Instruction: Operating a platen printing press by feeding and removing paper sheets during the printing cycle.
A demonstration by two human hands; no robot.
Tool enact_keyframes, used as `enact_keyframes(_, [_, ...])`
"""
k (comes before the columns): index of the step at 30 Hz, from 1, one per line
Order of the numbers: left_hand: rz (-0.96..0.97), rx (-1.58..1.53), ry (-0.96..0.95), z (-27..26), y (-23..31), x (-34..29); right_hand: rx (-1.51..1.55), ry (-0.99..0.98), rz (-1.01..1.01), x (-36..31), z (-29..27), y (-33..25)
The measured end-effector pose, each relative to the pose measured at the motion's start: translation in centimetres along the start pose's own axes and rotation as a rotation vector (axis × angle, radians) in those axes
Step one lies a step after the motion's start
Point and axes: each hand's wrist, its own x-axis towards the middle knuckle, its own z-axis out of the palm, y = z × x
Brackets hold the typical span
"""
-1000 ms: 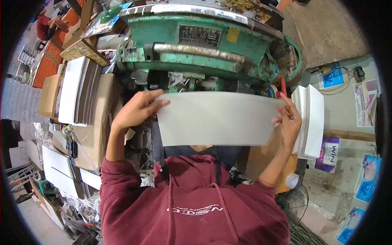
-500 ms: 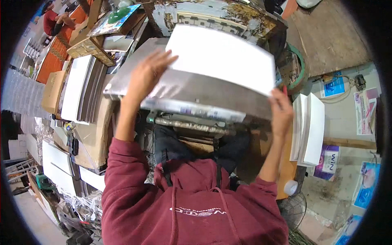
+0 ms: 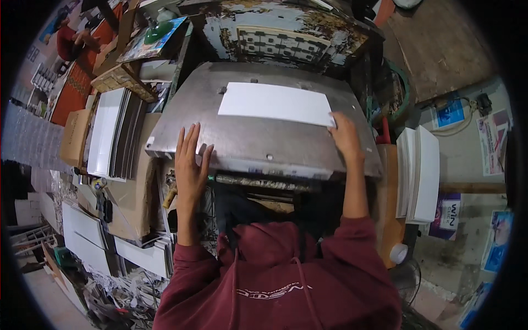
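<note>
A white rectangular sheet (image 3: 275, 103) lies on the grey metal bed (image 3: 247, 140) in front of me, close to small raised stops on that bed. My right hand (image 3: 347, 137) is closed at the sheet's near right corner, thumb and fingers on its edge. Over the front left edge of the bed is my left hand (image 3: 191, 159), open, fingers stretched out and thumb apart, holding nothing. A gap separates it from the sheet.
Behind the bed stands a worn, paint-flaked panel with a pale patterned plate (image 3: 283, 44). White board stacks stand at left (image 3: 110, 135) and right (image 3: 421, 173). A red handle (image 3: 383, 132) rises beside the bed's right edge. Far left, another person (image 3: 69, 41) sits.
The white sheet has come down from my raised hands onto the metal bed. My left hand has let go and drawn back toward me; my right hand has moved left with the sheet's corner.
</note>
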Motion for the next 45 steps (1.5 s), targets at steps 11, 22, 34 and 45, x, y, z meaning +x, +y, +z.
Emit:
enact_keyframes(11, [0.007, -0.126, 0.14, 2.6, 2.0, 2.1, 0.037, 0.36, 0.22, -8.2, -13.7, -0.4])
enact_keyframes(22, [0.073, -0.207, 0.014, 6.1, 3.2, 3.1, -0.761, 0.288, 0.846, -25.2, -20.3, 12.7])
enact_keyframes(34, [0.129, -0.18, -0.111, 7.0, 4.5, 2.5, -0.424, 0.439, 0.836, -26.6, -20.1, 16.7])
enact_keyframes(45, [0.171, -0.18, -0.22, 7.2, 6.5, 4.4, -0.319, 0.239, 0.657, -25.2, -23.9, 19.2])
